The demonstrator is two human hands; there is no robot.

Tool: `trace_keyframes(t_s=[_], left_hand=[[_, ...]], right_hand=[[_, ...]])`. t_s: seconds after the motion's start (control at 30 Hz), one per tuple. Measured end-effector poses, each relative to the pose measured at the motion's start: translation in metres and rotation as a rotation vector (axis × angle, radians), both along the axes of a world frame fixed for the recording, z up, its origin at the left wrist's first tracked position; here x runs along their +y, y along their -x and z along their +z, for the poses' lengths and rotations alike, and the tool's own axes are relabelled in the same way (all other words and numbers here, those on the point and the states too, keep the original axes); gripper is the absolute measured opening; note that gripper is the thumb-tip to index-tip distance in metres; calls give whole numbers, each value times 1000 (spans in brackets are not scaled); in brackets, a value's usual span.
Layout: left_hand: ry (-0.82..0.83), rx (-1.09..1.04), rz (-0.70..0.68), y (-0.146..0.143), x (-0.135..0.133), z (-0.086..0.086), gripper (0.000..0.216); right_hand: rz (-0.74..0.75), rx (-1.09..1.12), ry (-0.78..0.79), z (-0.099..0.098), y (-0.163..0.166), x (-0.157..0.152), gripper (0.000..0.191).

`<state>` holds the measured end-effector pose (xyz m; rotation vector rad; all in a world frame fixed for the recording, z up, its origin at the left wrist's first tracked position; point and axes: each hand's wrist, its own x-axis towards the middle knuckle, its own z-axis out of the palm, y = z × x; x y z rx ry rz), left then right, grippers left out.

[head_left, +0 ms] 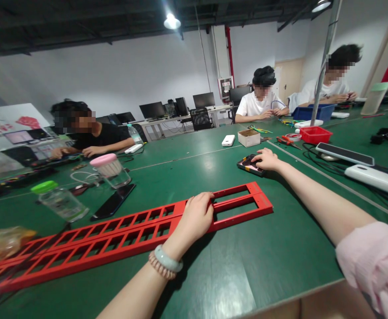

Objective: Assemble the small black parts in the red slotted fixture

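A long red ladder-like frame (127, 241) with two rows of rectangular openings lies flat on the green table. My left hand (195, 215) is wrapped over it near its right end, with the fingertips hidden on the far side. Farther off, my right hand (267, 160) reaches over a shallow black box (247, 167) with yellow marks at its edges. Its fingers look apart and dip into the box, touching the contents. Small dark and pinkish pieces seem to lie in there, too small to name.
Left of the frame stand a green-lidded jar (61, 204), a pink-lidded cup (111, 170) and a phone (114, 201). Beyond my right hand are a cardboard box (249, 138), pliers (289, 142), a red bin (315, 134) and a metal pole (323, 66). Several people sit across the green table (220, 270).
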<state>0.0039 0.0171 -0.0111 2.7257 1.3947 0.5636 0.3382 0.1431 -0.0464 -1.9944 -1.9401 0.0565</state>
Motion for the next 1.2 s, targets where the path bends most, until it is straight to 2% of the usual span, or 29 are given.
trace_keyframes(t_s=[0.13, 0.43, 0.9, 1.2], left_hand=[[3, -3, -4, -1, 0, 1, 29], [-12, -10, -19, 0, 4, 0, 29], [28, -16, -50, -2, -2, 5, 25], [30, -16, -9, -1, 0, 2, 23]], right_hand=[[25, -4, 47, 3, 4, -4, 44], [112, -82, 42, 15, 20, -11, 32], [87, -86, 109, 21, 18, -15, 33], [46, -34, 77, 25, 19, -15, 30]])
